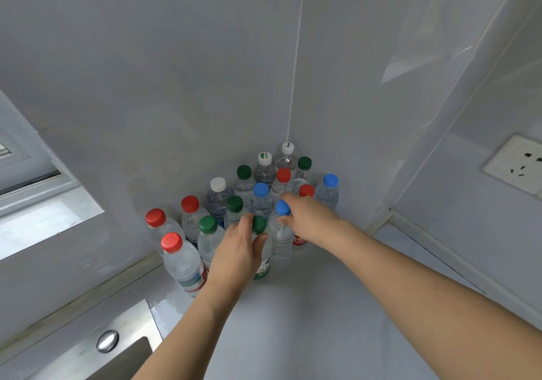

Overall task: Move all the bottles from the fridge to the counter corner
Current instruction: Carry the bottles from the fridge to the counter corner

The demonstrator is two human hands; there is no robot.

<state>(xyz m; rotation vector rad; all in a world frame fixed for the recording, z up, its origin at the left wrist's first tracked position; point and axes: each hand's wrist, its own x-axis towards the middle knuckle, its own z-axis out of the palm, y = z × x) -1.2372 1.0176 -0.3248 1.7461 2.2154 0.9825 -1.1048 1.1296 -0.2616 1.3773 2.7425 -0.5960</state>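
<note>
At the surface's corner, the left hand [234,250] grips a green-capped bottle [261,247] and the right hand [308,218] a blue-capped bottle [281,233], apparently setting both among the cluster; release comes next.

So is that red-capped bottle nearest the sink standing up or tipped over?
Standing. The red-capped bottle has its cap on top and its base on the counter. It only looks slanted, as its neighbours do, through the wide-angle lens.
</note>
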